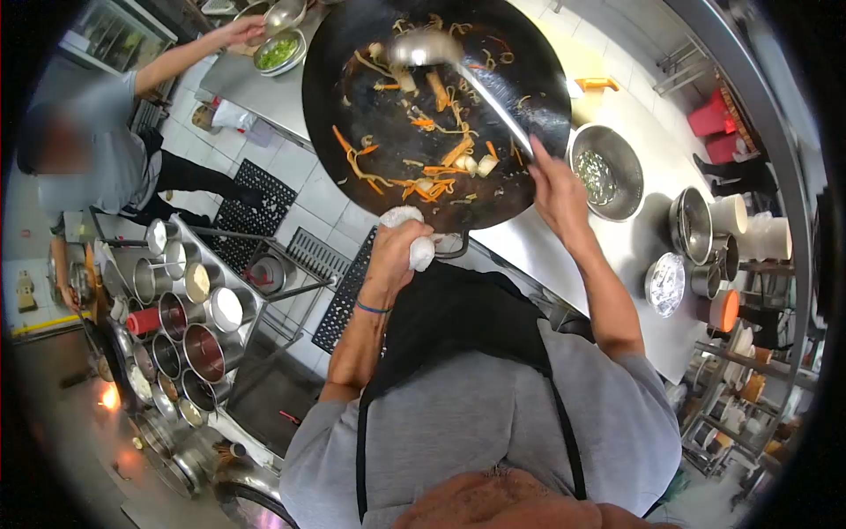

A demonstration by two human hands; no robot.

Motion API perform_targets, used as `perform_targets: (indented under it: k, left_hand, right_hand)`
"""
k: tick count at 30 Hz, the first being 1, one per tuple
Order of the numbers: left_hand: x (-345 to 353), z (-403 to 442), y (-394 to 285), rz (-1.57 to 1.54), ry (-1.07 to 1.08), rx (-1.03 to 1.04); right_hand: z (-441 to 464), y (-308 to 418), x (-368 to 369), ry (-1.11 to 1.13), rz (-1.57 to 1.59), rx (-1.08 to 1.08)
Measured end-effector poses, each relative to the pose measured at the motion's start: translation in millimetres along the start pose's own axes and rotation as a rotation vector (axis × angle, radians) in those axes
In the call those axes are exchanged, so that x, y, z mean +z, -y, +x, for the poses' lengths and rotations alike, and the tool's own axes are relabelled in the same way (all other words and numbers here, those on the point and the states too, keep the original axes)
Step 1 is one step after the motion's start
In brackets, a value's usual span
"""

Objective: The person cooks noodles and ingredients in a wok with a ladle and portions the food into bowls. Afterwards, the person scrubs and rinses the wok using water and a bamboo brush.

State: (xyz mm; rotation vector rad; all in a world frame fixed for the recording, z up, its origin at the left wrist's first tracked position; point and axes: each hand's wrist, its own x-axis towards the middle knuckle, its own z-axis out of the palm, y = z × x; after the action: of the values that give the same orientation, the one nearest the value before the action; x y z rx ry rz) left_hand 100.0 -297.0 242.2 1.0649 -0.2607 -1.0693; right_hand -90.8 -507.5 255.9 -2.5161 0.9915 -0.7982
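Note:
My left hand [389,263] is closed around a folded white cloth [421,254] at the near edge of a large black wok [330,84]. My right hand [557,196] grips the handle of a steel ladle [425,48], whose bowl rests over the far side of the wok. Strips of carrot [430,187], pale noodle-like strands and white chunks lie scattered on the dark wok surface. A loop handle [456,247] shows at the wok's near rim. The cloth hides whatever part of the wok my left fingers hold.
A steel bowl [633,167] with liquid stands on the counter [564,251] to the right. Behind it are stacked bowls [692,220] and a foil-like dish [665,284]. At left, a co-worker [106,167] reaches toward a bowl of chopped greens [295,62]. A cart holds several seasoning pots [204,353].

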Motion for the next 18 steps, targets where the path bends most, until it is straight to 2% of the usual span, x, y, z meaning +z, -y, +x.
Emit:
perform_targets:
  k: [1,3,5,8,12,15,18]
  left_hand:
    - [0.7,8.7,-7.6,0.004,0.024,-0.009]
    - [-1.7,25.0,-16.2,0.018,0.041,-0.023]
    - [-9.6,32.9,-19.4,0.053,0.030,-0.061]
    - [-19.7,34.4,-18.0,0.093,0.037,-0.071]
    - [-9.9,30.6,-17.5,0.070,-0.015,-0.103]
    - [4.7,23.0,-16.6,0.086,-0.035,-0.102]
    - [11.7,22.4,-16.2,0.102,-0.029,-0.095]
  right_hand:
    - [-16.4,0.5,-18.6,0.127,-0.054,0.028]
    - [-47.8,-18.2,-55.4,0.208,-0.036,0.049]
    - [-58.5,-25.4,-91.2,0.350,-0.322,0.166]
    - [-42.5,-13.3,-110.5,0.296,-0.389,0.178]
    - [4.4,6.0,-62.4,0.105,0.060,-0.012]
    - [14.3,13.1,-43.3,0.189,0.203,-0.047]
    - [-17.5,-24.8,-91.2,0.232,0.140,-0.132]
